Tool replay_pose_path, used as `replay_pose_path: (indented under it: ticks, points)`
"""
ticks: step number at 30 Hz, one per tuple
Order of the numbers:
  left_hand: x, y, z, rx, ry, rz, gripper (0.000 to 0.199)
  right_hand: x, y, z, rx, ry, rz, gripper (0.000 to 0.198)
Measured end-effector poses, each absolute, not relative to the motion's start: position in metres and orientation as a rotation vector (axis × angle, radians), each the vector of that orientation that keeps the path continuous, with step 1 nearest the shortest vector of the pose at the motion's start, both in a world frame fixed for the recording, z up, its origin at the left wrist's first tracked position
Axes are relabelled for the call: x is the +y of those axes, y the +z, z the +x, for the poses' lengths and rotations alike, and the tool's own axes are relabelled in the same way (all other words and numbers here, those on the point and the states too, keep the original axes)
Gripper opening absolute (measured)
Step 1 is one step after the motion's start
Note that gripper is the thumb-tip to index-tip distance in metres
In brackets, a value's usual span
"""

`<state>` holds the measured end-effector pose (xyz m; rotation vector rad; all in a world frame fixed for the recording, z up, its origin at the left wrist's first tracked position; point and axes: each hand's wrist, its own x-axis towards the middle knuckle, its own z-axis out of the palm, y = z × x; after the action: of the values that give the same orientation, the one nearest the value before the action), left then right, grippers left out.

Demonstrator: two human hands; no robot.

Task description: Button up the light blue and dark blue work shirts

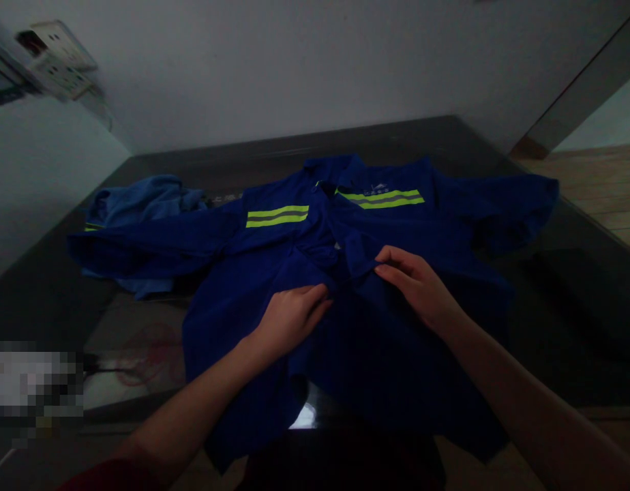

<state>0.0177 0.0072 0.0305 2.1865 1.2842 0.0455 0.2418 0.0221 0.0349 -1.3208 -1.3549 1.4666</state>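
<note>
A dark blue work jacket (422, 286) with yellow-green reflective stripes across the chest lies spread on a dark glossy table (422, 136), its sleeves out to both sides and its collar at the far end. My left hand (294, 310) pinches one front edge near the middle. Slightly farther right, my right hand (410, 276) has the other front edge between thumb and fingers. Cloth is lifted a little between the two hands. Whether a button or zip sits under the fingertips cannot be made out.
A crumpled lighter blue garment (156, 198) lies partly beneath the jacket's left sleeve. Power sockets (64, 58) are on the wall at upper left. A dark flat object (581, 300) rests at the table's right side. Wooden flooring (591, 184) shows beyond.
</note>
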Motion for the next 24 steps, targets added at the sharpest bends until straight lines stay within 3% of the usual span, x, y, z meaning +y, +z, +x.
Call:
replay_pose_path:
  ticks: [3, 8, 12, 16, 20, 24]
  points:
    - [0.008, 0.031, 0.019, 1.218, 0.189, 1.937, 0.022, 0.027, 0.029, 0.245, -1.504, 1.249, -1.401, 0.007]
    - [0.009, 0.032, 0.019, 1.118, 0.322, 1.501, 0.026, 0.02, 0.031, 0.248, -1.736, 0.652, -1.428, 0.024]
    - [0.009, 0.031, 0.02, 1.085, 0.389, 1.288, 0.032, -0.001, 0.04, 0.243, -2.016, 0.294, -1.182, 0.023]
    - [0.007, 0.029, 0.022, 1.068, 0.424, 1.183, 0.032, -0.01, 0.039, 0.231, -2.338, 0.291, -0.914, 0.02]
    - [0.003, 0.029, 0.023, 1.017, 0.451, 1.147, 0.03, -0.002, 0.031, 0.222, -2.345, 0.548, -1.058, 0.015]
    - [0.0, 0.03, 0.024, 0.992, 0.426, 1.188, 0.031, 0.001, 0.028, 0.219, -2.226, 0.816, -1.165, 0.022]
